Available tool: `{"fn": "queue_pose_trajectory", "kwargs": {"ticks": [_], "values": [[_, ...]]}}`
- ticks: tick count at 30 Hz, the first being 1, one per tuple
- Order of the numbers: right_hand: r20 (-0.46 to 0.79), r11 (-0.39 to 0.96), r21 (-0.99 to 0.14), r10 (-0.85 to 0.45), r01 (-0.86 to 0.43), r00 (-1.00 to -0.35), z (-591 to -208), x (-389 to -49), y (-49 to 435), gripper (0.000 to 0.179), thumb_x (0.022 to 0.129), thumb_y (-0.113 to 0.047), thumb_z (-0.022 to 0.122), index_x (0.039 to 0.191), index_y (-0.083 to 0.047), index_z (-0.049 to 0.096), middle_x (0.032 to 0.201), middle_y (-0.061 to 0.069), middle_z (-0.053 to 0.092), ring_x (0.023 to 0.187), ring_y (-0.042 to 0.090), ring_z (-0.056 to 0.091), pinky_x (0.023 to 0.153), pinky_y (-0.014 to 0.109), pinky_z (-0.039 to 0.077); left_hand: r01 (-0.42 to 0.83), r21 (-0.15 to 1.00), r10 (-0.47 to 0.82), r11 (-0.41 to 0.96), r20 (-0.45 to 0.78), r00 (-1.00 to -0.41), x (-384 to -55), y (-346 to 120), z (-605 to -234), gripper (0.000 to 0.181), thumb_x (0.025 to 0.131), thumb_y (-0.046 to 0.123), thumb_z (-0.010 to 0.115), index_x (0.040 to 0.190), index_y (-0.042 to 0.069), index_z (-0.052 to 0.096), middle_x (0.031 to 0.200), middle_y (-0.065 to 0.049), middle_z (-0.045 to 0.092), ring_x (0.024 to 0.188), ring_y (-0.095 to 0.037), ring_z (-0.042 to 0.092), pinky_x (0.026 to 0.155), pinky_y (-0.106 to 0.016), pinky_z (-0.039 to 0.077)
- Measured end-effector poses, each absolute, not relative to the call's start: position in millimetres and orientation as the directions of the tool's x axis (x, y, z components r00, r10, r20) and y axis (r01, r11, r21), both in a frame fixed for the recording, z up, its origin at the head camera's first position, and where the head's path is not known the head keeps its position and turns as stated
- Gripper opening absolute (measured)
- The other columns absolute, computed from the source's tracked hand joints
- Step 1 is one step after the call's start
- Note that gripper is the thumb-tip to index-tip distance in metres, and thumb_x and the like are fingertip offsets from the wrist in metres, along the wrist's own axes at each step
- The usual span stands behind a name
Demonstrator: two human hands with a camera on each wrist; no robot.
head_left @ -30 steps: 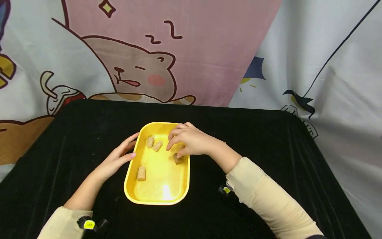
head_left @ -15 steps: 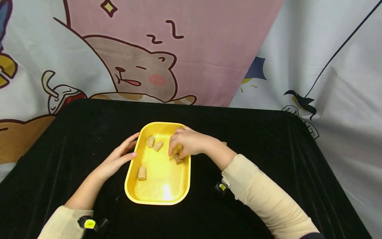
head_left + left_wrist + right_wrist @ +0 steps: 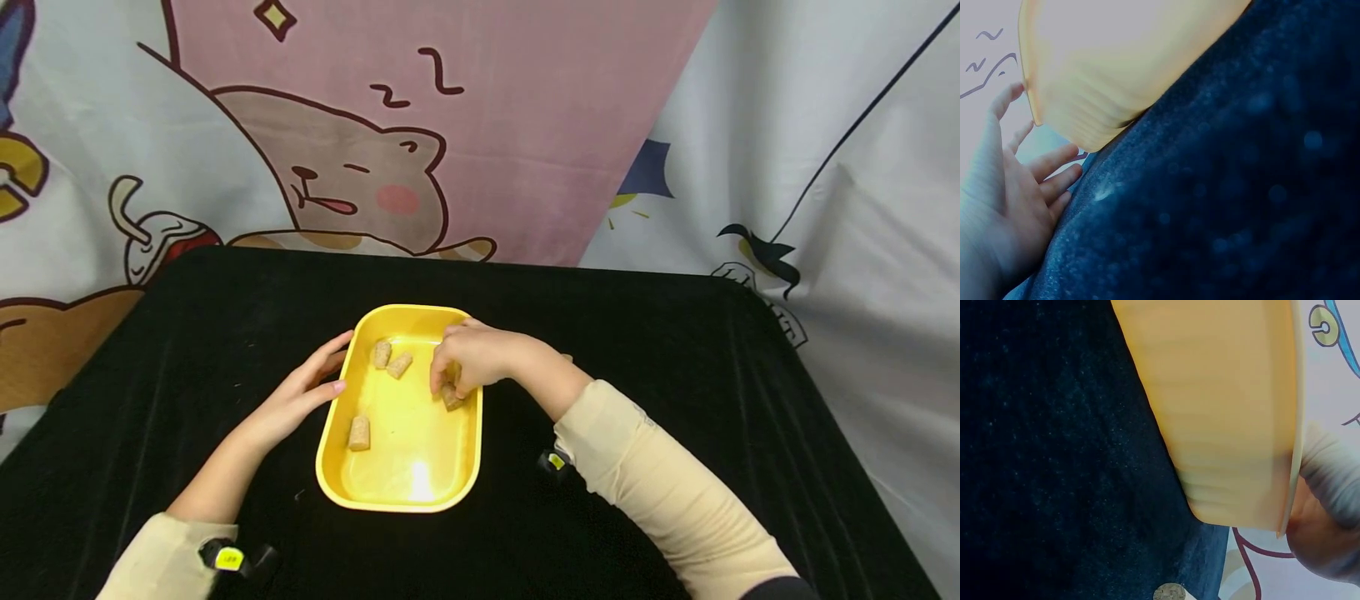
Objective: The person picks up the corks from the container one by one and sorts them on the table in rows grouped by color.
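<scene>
In the head view a yellow plastic tray (image 3: 408, 505) lies on the black cloth. Along its left side rests my left hand (image 3: 303, 387), fingers spread and nearly straight, the thumb tip at the rim. The left wrist view shows that hand (image 3: 1022, 206) with fingertips right at the tray wall (image 3: 1085, 94). My right hand (image 3: 483, 358) reaches over the right rim, thumb and curled fingers pinching a cork (image 3: 452, 397) low in the tray. Two corks (image 3: 400, 365) lie together near the far left corner; another cork (image 3: 359, 433) lies nearer, by the left wall.
Black cloth (image 3: 600, 533) covers the table around the tray. Outside the tray on the right, a cork (image 3: 1169, 592) lies on the cloth, mostly hidden behind the right wrist in the head view. A printed curtain (image 3: 525, 125) hangs behind the table.
My right hand has lowered into the tray, and its spread fingers have closed in around the cork at the right wall. The left hand stays at the tray's side.
</scene>
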State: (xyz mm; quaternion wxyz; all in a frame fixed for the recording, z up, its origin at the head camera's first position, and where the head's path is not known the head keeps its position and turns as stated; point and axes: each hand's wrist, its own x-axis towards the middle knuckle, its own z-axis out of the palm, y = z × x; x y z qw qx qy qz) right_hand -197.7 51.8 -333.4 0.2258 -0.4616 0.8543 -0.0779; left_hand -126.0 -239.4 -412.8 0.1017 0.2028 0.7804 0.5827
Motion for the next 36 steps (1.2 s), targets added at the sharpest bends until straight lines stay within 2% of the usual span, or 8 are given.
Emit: {"fn": "queue_pose_trajectory", "kwargs": {"ticks": [6, 11, 14, 20, 29, 32, 36], "values": [[-0.320, 0.558, -0.349, -0.826, -0.753, -0.464, -333.4, -198.4, 52.9, 0.012, 0.079, -0.023, 0.079, 0.089, -0.030, 0.076, 0.083, -0.016, 0.062, 0.093, 0.008, 0.043, 0.100, 0.033, 0.020, 0.200, 0.949, 0.437, 0.242, 0.078, -0.896, -126.0, -238.6, -411.9, 0.061, 0.100, 0.013, 0.046, 0.154, 0.017, 0.018, 0.148, -0.023, 0.032, 0.131, -0.042, 0.035, 0.095, -0.061, 0.037], [-0.318, 0.546, -0.361, -0.834, -0.756, -0.451, -332.3, -198.5, 54.7, 0.011, 0.078, -0.030, 0.080, 0.089, -0.030, 0.076, 0.082, -0.017, 0.061, 0.091, 0.009, 0.044, 0.099, 0.034, 0.021, 0.199, 0.948, 0.437, 0.247, 0.074, -0.896, -126.3, -238.8, -411.7, 0.060, 0.100, 0.014, 0.046, 0.153, 0.017, 0.019, 0.147, -0.023, 0.034, 0.130, -0.041, 0.036, 0.095, -0.055, 0.040], [-0.326, 0.549, -0.359, -0.831, -0.754, -0.450, -332.4, -198.5, 54.6, 0.013, 0.078, -0.029, 0.080, 0.090, -0.030, 0.076, 0.083, -0.017, 0.060, 0.091, 0.009, 0.044, 0.100, 0.034, 0.021, 0.199, 0.949, 0.438, 0.246, 0.074, -0.896, -126.4, -239.0, -411.4, 0.060, 0.100, 0.014, 0.045, 0.153, 0.016, 0.019, 0.147, -0.023, 0.034, 0.130, -0.040, 0.036, 0.096, -0.051, 0.041], [-0.347, 0.558, -0.341, -0.823, -0.757, -0.450, -333.0, -198.3, 52.8, 0.013, 0.077, -0.029, 0.081, 0.089, -0.031, 0.076, 0.082, -0.019, 0.060, 0.093, 0.009, 0.044, 0.102, 0.035, 0.018, 0.201, 0.949, 0.440, 0.243, 0.077, -0.895, -126.6, -239.2, -411.4, 0.060, 0.100, 0.014, 0.045, 0.154, 0.016, 0.019, 0.148, -0.022, 0.033, 0.131, -0.040, 0.035, 0.096, -0.052, 0.041], [-0.369, 0.568, -0.353, -0.815, -0.744, -0.447, -331.4, -197.5, 50.8, 0.011, 0.075, -0.031, 0.082, 0.083, -0.031, 0.075, 0.080, -0.020, 0.060, 0.093, 0.008, 0.045, 0.098, 0.035, 0.019, 0.203, 0.950, 0.440, 0.239, 0.081, -0.894, -126.7, -239.5, -411.7, 0.060, 0.100, 0.013, 0.045, 0.153, 0.015, 0.019, 0.148, -0.023, 0.033, 0.131, -0.040, 0.035, 0.095, -0.037, 0.043], [-0.354, 0.554, -0.361, -0.826, -0.750, -0.439, -332.0, -197.9, 51.3, 0.010, 0.075, -0.032, 0.082, 0.081, -0.031, 0.075, 0.079, -0.020, 0.060, 0.089, 0.007, 0.047, 0.094, 0.033, 0.022, 0.201, 0.950, 0.440, 0.241, 0.078, -0.895, -126.7, -239.5, -411.7, 0.060, 0.100, 0.013, 0.045, 0.153, 0.015, 0.019, 0.148, -0.023, 0.033, 0.131, -0.040, 0.035, 0.096, -0.041, 0.042], [-0.310, 0.520, -0.368, -0.850, -0.771, -0.425, -333.3, -198.4, 52.7, 0.010, 0.074, -0.034, 0.082, 0.080, -0.030, 0.076, 0.076, -0.020, 0.060, 0.084, 0.006, 0.049, 0.088, 0.031, 0.026, 0.195, 0.952, 0.440, 0.237, 0.074, -0.895, -126.7, -238.9, -411.4, 0.059, 0.100, 0.013, 0.045, 0.153, 0.015, 0.019, 0.148, -0.022, 0.033, 0.131, -0.040, 0.035, 0.097, -0.053, 0.039]]}}
